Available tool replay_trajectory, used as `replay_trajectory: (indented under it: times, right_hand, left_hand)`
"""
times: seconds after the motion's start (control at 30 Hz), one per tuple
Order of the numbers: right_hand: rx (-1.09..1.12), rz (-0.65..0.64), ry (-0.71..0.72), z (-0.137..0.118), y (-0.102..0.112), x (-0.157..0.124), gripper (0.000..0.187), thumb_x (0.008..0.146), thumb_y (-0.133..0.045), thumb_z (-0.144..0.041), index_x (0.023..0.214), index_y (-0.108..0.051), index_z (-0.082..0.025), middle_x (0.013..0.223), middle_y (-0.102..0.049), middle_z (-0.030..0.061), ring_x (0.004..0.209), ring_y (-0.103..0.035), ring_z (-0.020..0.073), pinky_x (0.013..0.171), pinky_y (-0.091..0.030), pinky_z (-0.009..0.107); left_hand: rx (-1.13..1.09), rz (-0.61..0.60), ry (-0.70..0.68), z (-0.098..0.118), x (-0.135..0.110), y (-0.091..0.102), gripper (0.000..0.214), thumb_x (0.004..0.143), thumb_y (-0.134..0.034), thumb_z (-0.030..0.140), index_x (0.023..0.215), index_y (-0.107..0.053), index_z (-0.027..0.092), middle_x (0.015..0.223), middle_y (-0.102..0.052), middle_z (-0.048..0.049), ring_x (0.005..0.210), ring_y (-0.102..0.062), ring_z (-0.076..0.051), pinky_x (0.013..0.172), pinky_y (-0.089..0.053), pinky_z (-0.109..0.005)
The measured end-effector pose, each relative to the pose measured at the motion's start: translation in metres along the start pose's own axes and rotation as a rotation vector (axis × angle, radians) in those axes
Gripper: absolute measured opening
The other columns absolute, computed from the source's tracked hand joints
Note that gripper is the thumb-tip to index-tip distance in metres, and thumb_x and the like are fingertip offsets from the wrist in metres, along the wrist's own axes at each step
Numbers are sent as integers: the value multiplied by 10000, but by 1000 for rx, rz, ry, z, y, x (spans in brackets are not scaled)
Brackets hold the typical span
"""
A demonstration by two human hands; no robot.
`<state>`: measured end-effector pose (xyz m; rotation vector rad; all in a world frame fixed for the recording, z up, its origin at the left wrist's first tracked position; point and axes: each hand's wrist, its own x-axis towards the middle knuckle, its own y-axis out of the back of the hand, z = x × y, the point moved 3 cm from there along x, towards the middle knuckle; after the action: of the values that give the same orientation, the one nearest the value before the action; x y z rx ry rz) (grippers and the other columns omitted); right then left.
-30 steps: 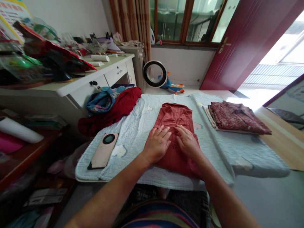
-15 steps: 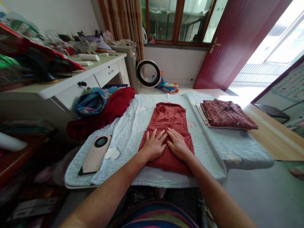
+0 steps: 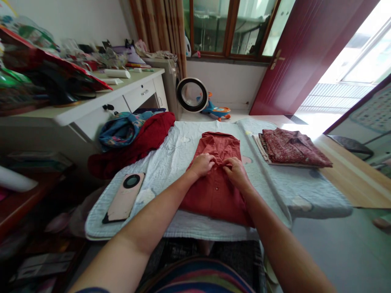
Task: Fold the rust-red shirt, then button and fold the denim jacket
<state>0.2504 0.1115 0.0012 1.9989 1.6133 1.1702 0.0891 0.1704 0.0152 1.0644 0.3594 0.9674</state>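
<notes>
A rust-red, buttoned garment (image 3: pixel 214 199), collared or V-necked at its far end, lies folded into a long shape on the light-blue quilted cover (image 3: pixel 180 226). My left hand (image 3: pixel 203 165) pinches its fabric near the middle seam, fingers curled. Just to the right, my right hand (image 3: pixel 236 170) pinches the same seam area between thumb and fingers. A small gap separates the two hands, and the cloth is gathered slightly between them. One button shows on the front below the hands.
A phone (image 3: pixel 124 199) lies at the left of the cover. Beyond it are a dark red cloth (image 3: pixel 152 136) and a blue patterned cloth (image 3: pixel 120 130). Folded patterned clothes (image 3: pixel 295 148) are stacked at the right. A cluttered white desk (image 3: pixel 113 95) stands at the far left.
Both hands went from lying flat on the garment to pinching its fabric, a little farther from me. The cloth at the middle seam is now bunched up.
</notes>
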Motion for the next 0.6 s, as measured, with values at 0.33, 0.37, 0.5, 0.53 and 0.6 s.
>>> replay_trajectory:
  times: [0.33, 0.37, 0.5, 0.53, 0.6]
  right_hand:
    - [5, -40, -38, 2, -10, 5, 130, 801, -607, -208, 912, -675, -209, 949, -634, 50, 935, -570, 203, 887, -440, 354]
    - [-61, -45, -85, 5, -14, 4, 163, 792, -625, -219, 949, -666, -200, 970, -632, 61, 941, -567, 212, 884, -442, 363]
    - [-191, 46, -126, 7, -11, -1, 256, 795, -642, -285, 1033, -630, -190, 1051, -603, 95, 1000, -547, 254, 890, -446, 404]
    - [-195, 61, -99, 5, -7, -3, 222, 809, -623, -281, 1013, -636, -194, 1048, -602, 95, 1006, -543, 257, 900, -442, 409]
    - [-179, 61, -28, -1, 0, -6, 158, 848, -564, -245, 971, -653, -200, 1023, -612, 92, 995, -548, 249, 917, -436, 403]
  left_hand:
    - [-210, 47, -14, -3, 9, -19, 197, 826, -554, 117, 927, -719, 151, 958, -721, -54, 925, -651, -177, 918, -496, -306]
    - [-196, 70, 11, -4, 6, -18, 219, 829, -537, 103, 955, -711, 146, 996, -713, -65, 956, -647, -181, 942, -491, -313]
    - [-117, 159, 49, 4, -9, -6, 328, 867, -438, 76, 1081, -673, 157, 1146, -677, -88, 1096, -612, -189, 1028, -456, -340]
    - [-102, 149, 16, 9, -15, -4, 345, 890, -412, 93, 1119, -659, 169, 1180, -671, -81, 1128, -602, -185, 1048, -443, -341]
    - [-54, 88, -83, 19, -28, -6, 367, 942, -372, 159, 1217, -614, 186, 1282, -636, -68, 1219, -556, -176, 1103, -392, -344]
